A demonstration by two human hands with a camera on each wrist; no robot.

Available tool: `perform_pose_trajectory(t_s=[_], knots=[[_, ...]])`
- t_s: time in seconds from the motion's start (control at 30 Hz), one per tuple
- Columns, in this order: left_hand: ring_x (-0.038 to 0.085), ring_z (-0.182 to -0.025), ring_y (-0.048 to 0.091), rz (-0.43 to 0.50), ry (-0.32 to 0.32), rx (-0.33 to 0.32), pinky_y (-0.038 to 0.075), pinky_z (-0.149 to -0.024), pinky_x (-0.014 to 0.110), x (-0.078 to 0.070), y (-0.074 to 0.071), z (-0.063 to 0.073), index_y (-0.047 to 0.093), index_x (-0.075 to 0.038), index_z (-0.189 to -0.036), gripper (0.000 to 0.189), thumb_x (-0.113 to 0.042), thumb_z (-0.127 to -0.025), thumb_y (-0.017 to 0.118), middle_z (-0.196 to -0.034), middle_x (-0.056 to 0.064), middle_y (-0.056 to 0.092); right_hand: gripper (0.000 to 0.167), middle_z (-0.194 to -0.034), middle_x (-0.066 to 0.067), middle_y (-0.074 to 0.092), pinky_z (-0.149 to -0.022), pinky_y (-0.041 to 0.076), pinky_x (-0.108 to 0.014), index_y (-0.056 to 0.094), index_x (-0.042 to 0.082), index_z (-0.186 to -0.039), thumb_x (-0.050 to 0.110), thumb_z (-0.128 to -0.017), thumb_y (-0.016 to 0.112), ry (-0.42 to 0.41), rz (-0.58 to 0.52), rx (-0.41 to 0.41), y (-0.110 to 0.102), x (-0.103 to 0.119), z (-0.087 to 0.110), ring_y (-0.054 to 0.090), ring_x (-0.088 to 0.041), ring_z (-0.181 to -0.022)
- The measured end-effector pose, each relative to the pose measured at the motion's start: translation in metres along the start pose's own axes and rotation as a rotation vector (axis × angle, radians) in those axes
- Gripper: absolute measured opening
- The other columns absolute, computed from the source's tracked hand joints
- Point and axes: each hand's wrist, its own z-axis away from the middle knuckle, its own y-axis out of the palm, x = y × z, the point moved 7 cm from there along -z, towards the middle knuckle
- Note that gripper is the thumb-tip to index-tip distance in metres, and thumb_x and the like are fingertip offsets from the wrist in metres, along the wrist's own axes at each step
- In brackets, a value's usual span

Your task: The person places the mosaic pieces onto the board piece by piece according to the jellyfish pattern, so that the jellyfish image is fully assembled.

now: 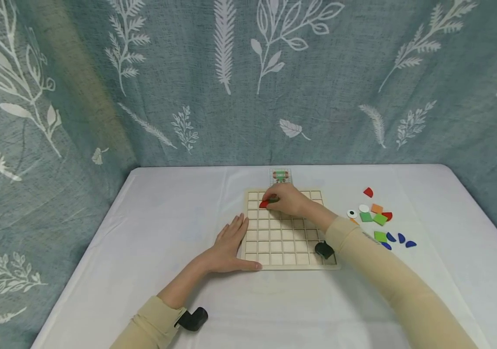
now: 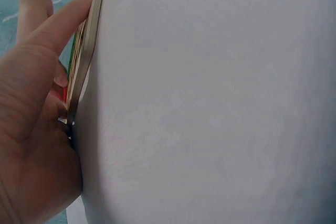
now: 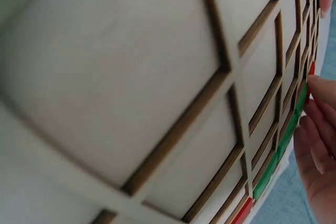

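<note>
A wooden grid board [image 1: 274,247] lies on the table. My left hand [image 1: 226,249] rests at its lower left corner, fingers straight along the left side and thumb at the near edge; the left wrist view shows the thumb [image 2: 68,19] against the board's rim. At the board's far left part, my right hand [image 1: 289,199] pinches a red quarter-circle piece [image 1: 264,204] over the grid. In the right wrist view the fingertips [image 3: 315,83] are right at this red piece, beside green pieces [image 3: 283,142] in the grid. Another red piece [image 3: 242,211] lies further along that row.
A pattern card [image 1: 281,175] lies beyond the board's far edge, partly behind the right hand. Right of the board are loose pieces: a red one [image 1: 368,192], an orange square [image 1: 377,208], green squares [image 1: 380,219], white discs [image 1: 364,208] and several blue half-circles [image 1: 401,238].
</note>
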Motion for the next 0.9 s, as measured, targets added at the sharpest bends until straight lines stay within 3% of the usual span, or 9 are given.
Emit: perform_pose_trajectory(t_s=[0.27, 0.47, 0.67, 0.9], knots=[[0.023, -0.148, -0.012, -0.006, 0.001, -0.006, -0.005, -0.118, 0.046, 0.0, 0.0, -0.001, -0.003, -0.001, -0.155, 0.121, -0.058, -0.079, 0.073, -0.162, 0.014, -0.01, 0.024, -0.117, -0.01, 0.066, -0.1, 0.044, -0.045, 0.071, 0.005, -0.116, 0.013, -0.093, 0.067, -0.068, 0.027, 0.0, 0.002, 0.003, 0.0, 0.057, -0.028, -0.114], [0.023, -0.148, -0.011, 0.0, -0.005, -0.009, -0.004, -0.118, 0.046, -0.001, 0.001, -0.002, -0.001, -0.001, -0.155, 0.121, -0.057, -0.078, 0.074, -0.162, 0.014, -0.009, 0.022, -0.119, -0.011, 0.065, -0.093, 0.049, -0.044, 0.071, 0.006, -0.115, 0.014, -0.097, 0.061, -0.063, -0.081, -0.062, -0.011, -0.007, 0.019, 0.059, -0.029, -0.111], [0.022, -0.148, -0.011, 0.024, -0.013, -0.01, -0.005, -0.118, 0.045, -0.001, 0.001, -0.001, -0.001, -0.002, -0.155, 0.122, -0.056, -0.077, 0.075, -0.162, 0.013, -0.009, 0.023, -0.122, -0.012, 0.063, -0.085, 0.054, -0.041, 0.071, 0.008, -0.115, 0.02, -0.099, 0.059, 0.093, -0.204, -0.15, -0.038, -0.045, 0.065, 0.063, -0.027, -0.105], [0.023, -0.148, -0.009, 0.075, 0.006, -0.015, -0.003, -0.118, 0.046, 0.0, -0.004, 0.001, 0.004, -0.001, -0.156, 0.122, -0.054, -0.075, 0.079, -0.162, 0.012, -0.005, 0.029, -0.129, -0.02, 0.059, -0.092, 0.05, -0.05, 0.067, 0.004, -0.121, 0.021, -0.101, 0.055, 0.293, -0.153, -0.234, -0.07, -0.105, 0.131, 0.055, -0.037, -0.116]])
